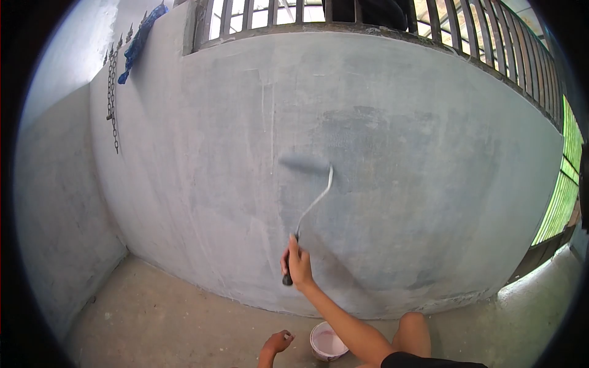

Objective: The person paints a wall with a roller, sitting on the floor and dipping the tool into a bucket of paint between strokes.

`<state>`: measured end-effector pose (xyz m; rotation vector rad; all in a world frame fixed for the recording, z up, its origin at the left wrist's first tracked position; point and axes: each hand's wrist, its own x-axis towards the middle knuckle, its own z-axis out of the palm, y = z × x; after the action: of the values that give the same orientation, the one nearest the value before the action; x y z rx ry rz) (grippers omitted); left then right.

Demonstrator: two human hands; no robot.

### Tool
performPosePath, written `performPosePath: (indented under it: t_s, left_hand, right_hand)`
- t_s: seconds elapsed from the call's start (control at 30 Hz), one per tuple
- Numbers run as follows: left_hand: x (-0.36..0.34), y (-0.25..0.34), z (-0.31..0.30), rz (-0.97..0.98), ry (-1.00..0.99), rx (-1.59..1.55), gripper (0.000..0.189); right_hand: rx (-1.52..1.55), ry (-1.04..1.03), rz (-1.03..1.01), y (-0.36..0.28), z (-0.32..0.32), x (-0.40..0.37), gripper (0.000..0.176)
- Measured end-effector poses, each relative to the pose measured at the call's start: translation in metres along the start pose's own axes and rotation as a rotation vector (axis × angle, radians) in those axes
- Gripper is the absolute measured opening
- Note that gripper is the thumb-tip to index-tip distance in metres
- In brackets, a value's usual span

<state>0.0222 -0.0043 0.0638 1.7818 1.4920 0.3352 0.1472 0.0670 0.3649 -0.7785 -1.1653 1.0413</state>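
Note:
My right hand is wrapped round the dark handle of a paint roller. The roller's bent metal frame runs up to a grey sleeve, blurred by motion, against the grey wall. Darker, wet-looking patches show on the wall around and to the right of the sleeve. Low in the view, my left hand hangs above the floor with its fingers curled in, and nothing shows in them. Just right of it stands a white bucket with pale pinkish liquid or residue inside.
Metal bars line the opening above the wall, with dark cloth behind them. A chain and a blue plastic bag hang at the upper left. Bare concrete floor runs along the wall's foot. My bent knee is beside the bucket.

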Motion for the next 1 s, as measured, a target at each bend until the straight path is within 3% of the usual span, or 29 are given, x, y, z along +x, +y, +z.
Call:
performPosePath:
  t_s: [0.17,0.23,0.47,0.63,0.87,1.0]
  left_hand:
    - [-0.001,0.001,-0.001,0.012,-0.001,0.012,0.045]
    - [-0.003,0.001,-0.001,0.014,0.002,0.015,0.045]
    - [0.004,0.004,0.000,0.013,0.012,0.015,0.045]
    - [0.005,0.006,-0.001,-0.005,0.012,0.011,0.045]
    - [-0.001,0.019,-0.001,0.015,0.001,0.012,0.045]
    - [0.002,0.016,0.004,0.025,0.013,0.030,0.043]
  right_hand:
    - [0.050,-0.001,-0.059,-0.088,0.008,0.050,0.056]
    - [0.022,0.001,-0.083,-0.096,-0.007,0.052,0.056]
    - [-0.244,-0.083,0.071,-0.043,-0.088,0.001,0.053]
    - [-0.345,-0.053,0.055,-0.001,-0.120,-0.024,0.054]
    - [-0.277,-0.127,-0.010,-0.079,-0.069,0.038,0.054]
    - [-0.169,-0.089,-0.032,-0.085,-0.034,0.055,0.054]
